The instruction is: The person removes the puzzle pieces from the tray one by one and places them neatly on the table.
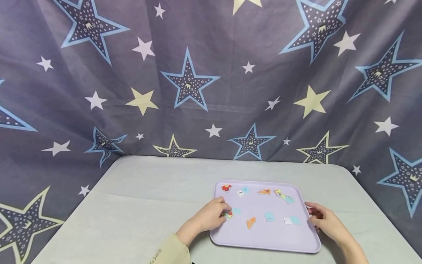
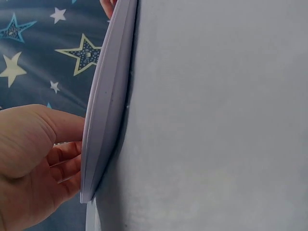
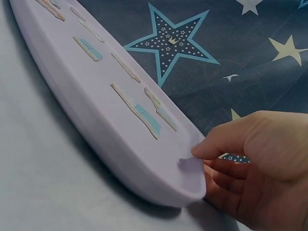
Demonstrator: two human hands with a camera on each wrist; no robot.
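Observation:
A pale purple tray [image 1: 263,240] lies on the table with several small printed puzzle pieces on it. At the tray's left side my left hand [image 1: 212,215] reaches over the rim and pinches a red-and-yellow puzzle piece [image 1: 228,215], partly hidden by the fingers. A light blue piece [image 1: 236,211] lies right beside it. In the left wrist view, the tray's rim [image 2: 103,106] hides the fingertips of that hand. My right hand [image 1: 326,222] grips the tray's right edge, thumb [image 3: 199,150] over the rim and the other fingers on the outer side.
Along the tray's far side lie a red piece [image 1: 226,188], a white-and-blue pair [image 1: 242,192], an orange piece [image 1: 264,191] and a yellow-and-blue group [image 1: 284,197]. Nearer are an orange piece [image 1: 251,222], a blue piece [image 1: 269,217] and a white-and-blue pair [image 1: 292,220]. A star-patterned curtain [image 1: 211,121] hangs behind the table [image 1: 148,194].

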